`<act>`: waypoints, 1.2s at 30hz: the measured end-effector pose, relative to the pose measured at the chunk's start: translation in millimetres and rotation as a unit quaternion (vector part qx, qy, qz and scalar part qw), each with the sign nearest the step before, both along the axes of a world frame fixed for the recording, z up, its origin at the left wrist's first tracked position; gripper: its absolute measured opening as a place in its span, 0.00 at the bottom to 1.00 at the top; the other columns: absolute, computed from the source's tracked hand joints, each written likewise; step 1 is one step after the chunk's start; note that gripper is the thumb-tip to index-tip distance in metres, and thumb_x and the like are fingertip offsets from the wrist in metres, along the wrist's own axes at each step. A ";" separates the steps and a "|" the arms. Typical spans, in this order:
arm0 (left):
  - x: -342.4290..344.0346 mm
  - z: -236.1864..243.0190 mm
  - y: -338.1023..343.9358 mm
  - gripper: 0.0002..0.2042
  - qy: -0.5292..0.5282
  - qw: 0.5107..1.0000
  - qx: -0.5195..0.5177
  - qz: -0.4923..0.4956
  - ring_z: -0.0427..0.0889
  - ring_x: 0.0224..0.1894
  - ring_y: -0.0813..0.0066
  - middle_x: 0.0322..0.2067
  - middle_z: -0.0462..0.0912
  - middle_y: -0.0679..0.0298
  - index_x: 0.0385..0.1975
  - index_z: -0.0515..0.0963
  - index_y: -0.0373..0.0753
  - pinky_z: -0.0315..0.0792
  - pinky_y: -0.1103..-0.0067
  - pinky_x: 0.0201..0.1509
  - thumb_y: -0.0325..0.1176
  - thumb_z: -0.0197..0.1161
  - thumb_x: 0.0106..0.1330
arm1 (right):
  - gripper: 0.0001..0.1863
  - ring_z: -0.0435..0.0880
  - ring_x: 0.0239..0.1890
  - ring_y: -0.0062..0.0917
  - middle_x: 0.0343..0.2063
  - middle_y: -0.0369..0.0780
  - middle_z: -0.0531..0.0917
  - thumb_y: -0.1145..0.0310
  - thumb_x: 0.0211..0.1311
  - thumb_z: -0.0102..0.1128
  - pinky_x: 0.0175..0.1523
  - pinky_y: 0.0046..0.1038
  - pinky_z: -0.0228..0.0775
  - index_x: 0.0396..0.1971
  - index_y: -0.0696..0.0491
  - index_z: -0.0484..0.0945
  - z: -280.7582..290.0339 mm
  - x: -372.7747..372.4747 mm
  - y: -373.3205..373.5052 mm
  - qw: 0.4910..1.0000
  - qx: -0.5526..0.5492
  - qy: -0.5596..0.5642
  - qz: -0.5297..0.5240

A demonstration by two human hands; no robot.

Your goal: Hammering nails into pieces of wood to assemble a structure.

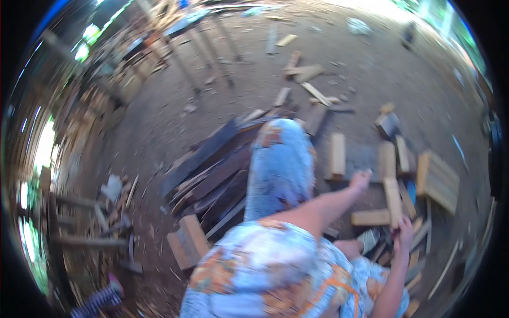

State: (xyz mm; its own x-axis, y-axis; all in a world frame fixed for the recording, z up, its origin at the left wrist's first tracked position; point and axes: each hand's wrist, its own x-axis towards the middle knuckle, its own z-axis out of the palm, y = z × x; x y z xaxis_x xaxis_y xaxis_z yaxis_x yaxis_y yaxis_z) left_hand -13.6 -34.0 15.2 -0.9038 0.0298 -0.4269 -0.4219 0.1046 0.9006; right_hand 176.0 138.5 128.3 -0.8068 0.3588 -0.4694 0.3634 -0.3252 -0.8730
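My left hand [359,181] reaches over a dark board [352,161], its fingers curled with a small pale item at the tips, too blurred to make out. My right hand [403,233] grips the lower end of a light wooden block [393,201]. Short blocks [337,153] [387,159] lie on and beside the board. A horizontal block [369,217] sits left of my right hand, and a larger stack of pieces [437,183] is at the right. My knee in patterned cloth rises between the board and some dark planks [214,164].
Scattered offcuts [307,74] lie on the dirt floor [143,132]. Wooden posts and piled wood [212,47] stand at upper left, with a wooden frame [90,241] at left. Another person's patterned sleeve or leg [101,302] shows at lower left.
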 end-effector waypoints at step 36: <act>35.6 -12.9 -77.8 0.13 -0.317 0.888 0.069 -0.326 0.82 0.26 0.71 0.30 0.80 0.59 0.40 0.74 0.37 0.80 0.74 0.25 0.36 0.66 0.63 | 0.22 0.83 0.38 0.33 0.36 0.44 0.83 0.72 0.46 0.70 0.45 0.31 0.74 0.45 0.55 0.79 -148.9 -36.7 9.9 0.929 0.279 -0.216 0.109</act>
State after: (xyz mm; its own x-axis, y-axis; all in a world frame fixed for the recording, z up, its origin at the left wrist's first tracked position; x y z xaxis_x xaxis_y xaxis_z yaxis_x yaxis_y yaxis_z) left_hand 22.0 -111.7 2.3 -0.2539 0.5497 -0.7959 -0.7391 0.4204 0.5262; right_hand 139.4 148.4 -20.6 -0.6678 0.4942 -0.5566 0.7236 0.2558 -0.6411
